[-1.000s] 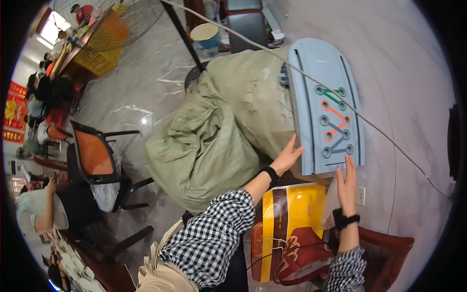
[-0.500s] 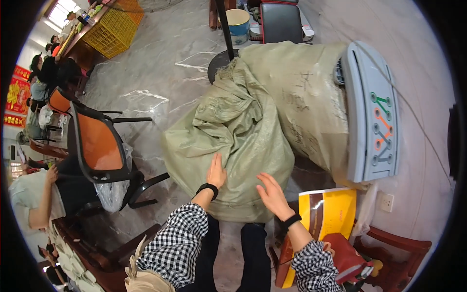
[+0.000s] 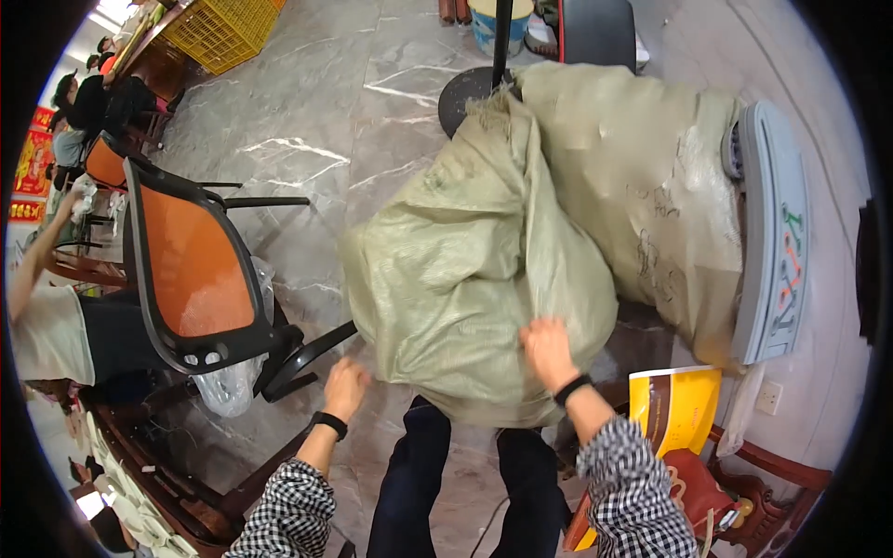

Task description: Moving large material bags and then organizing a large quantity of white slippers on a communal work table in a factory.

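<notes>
The right hand (image 3: 549,352) curls at a woven sack (image 3: 451,288), the left hand (image 3: 345,388) just beside. Blur leaves both grips unclear. Likely soft, it should gather by its folds (image 3: 526,223).

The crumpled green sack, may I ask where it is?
In the head view's centre, the crumpled green sack sits by the right hand, beyond the legs, left of another sack.

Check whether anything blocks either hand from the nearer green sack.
Nothing visible does. The right hand overlaps the green sack in view; blur hides whether it grips. The left hand is just off its lower-left edge; a black chair leg lies beyond, not between them.
</notes>
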Action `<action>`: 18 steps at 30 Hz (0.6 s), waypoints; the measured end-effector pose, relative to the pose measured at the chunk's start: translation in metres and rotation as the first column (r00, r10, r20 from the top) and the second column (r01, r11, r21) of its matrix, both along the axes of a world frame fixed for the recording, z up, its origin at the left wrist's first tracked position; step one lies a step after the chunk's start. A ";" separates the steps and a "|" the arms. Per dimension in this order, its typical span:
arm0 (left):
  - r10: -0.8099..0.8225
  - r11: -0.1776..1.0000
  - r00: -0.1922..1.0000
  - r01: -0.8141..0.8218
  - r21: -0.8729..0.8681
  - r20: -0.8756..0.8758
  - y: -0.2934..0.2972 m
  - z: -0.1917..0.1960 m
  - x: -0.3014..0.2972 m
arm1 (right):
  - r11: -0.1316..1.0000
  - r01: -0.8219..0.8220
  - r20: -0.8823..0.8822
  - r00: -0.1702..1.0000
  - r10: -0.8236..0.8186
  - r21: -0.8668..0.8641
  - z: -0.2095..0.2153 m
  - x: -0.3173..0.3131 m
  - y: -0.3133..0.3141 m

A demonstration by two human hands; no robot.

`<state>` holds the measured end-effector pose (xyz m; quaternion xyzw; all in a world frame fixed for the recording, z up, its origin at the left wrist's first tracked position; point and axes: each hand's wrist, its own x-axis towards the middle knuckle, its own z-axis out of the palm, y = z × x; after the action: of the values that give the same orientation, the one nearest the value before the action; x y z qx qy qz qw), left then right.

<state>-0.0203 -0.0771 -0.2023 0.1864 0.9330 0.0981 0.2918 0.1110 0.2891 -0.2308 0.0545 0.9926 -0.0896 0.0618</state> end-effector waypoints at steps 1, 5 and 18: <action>-0.036 0.999 0.997 0.034 -0.035 -0.065 -0.002 0.004 0.006 | 0.999 -0.020 0.019 1.000 0.020 -0.041 0.015 0.017 -0.014; -0.065 0.915 0.964 0.160 0.369 -0.257 0.097 0.057 0.004 | 0.990 -0.024 0.135 0.990 0.043 -0.137 0.116 0.085 -0.015; -0.684 0.666 0.717 0.690 -0.284 0.138 0.232 -0.052 0.006 | 0.886 -0.008 0.276 0.949 0.153 -0.463 0.190 0.141 -0.001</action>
<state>-0.0139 0.1545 -0.2545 0.4737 0.7941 -0.1675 0.3418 0.2520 0.2878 -0.0413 0.0097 0.9234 -0.3079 0.2292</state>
